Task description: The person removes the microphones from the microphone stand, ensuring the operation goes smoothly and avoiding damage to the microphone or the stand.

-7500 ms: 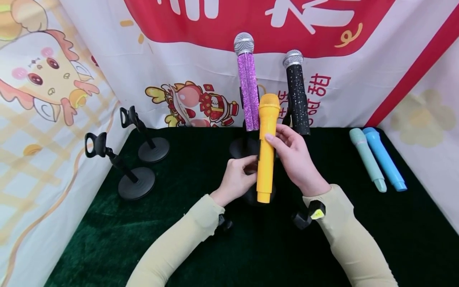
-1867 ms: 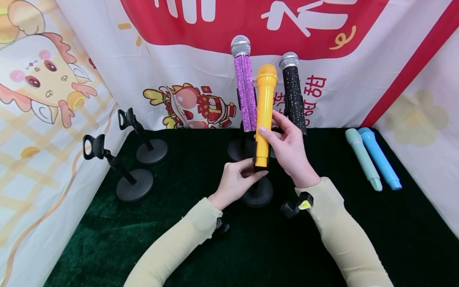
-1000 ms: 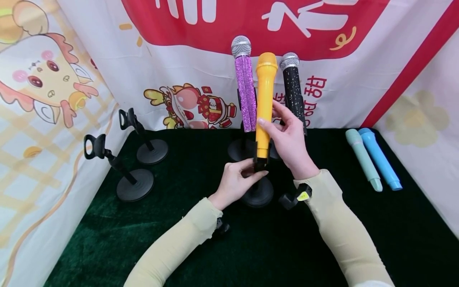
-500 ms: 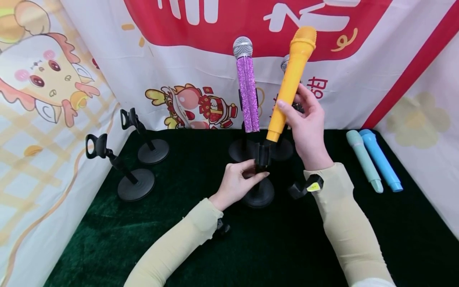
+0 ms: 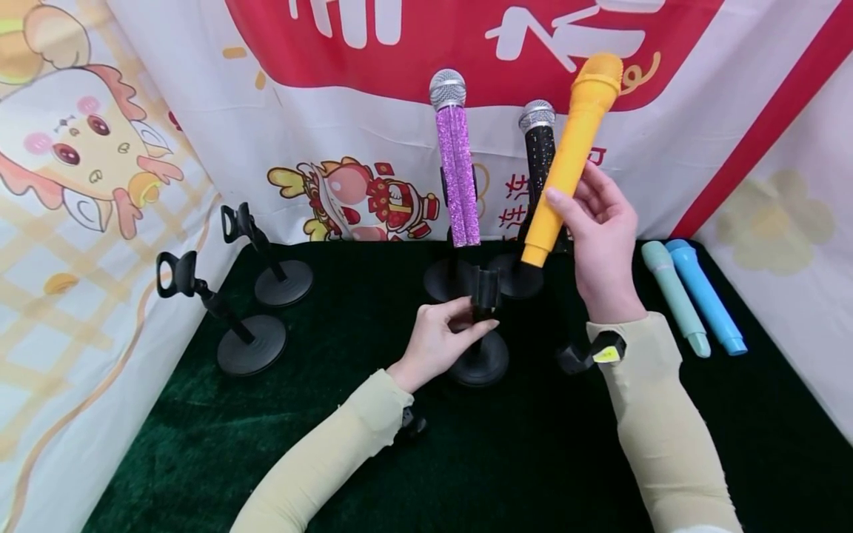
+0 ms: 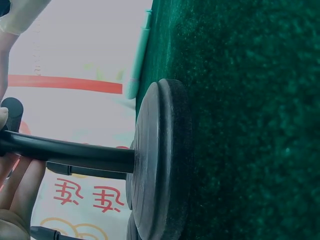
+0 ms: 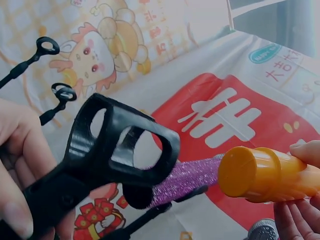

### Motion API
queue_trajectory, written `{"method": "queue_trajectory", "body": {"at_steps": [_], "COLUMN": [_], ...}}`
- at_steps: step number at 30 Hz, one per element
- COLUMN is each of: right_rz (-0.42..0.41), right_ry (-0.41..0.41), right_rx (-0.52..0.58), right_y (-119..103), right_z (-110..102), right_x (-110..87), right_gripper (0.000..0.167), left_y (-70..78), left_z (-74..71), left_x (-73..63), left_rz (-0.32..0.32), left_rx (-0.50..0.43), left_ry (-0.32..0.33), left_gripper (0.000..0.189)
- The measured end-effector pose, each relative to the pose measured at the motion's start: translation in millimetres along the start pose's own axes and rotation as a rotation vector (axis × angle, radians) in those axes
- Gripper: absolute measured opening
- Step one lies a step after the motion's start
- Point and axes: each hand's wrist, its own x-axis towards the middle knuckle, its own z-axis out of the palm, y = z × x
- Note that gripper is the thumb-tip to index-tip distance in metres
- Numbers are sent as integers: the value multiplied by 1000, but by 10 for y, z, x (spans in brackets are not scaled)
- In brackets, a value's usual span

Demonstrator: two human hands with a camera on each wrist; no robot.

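My right hand [image 5: 603, 240] grips a yellow microphone [image 5: 569, 163], tilted with its head up and to the right, in the air. In the right wrist view the microphone's lower end [image 7: 250, 174] is apart from the holder clip [image 7: 120, 142]. Just below the clip, my left hand [image 5: 443, 337] pinches the neck of the black microphone stand [image 5: 481, 363], whose round base sits on the table. Behind it, a purple glitter microphone [image 5: 457, 174] and a black speckled microphone [image 5: 540, 148] rest in their own stands.
Two black stands [image 5: 252, 344] with bare clips stand at the left. A mint microphone [image 5: 676, 296] and a blue microphone [image 5: 706, 296] lie at the right on the dark green cloth [image 5: 466, 459]. A printed fabric backdrop [image 5: 373, 118] hangs behind.
The yellow microphone rose along the stand's clip, came out of it, and moved up and right with my right hand. My left hand stays at the stand's neck.
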Motion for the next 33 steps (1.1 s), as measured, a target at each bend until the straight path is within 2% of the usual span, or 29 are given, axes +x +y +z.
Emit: {"method": "queue_trajectory", "body": {"at_steps": [19,22,33], "right_rz": [17,41,212], "right_ry": [80,90,130], "right_rx": [25,16,-15], "right_y": [1,6,45], "right_z": [-492,-585,-965], "right_x": [41,49,48], "right_gripper": [59,59,63], "left_y": [15,12,5], "left_z": [2,0,2], "left_x": [0,-1,1], "left_rz": [-6,-6,-6], "left_rx": [-4,-4,-2], "left_ry": [-1,0,5], "left_gripper": [21,21,22]}}
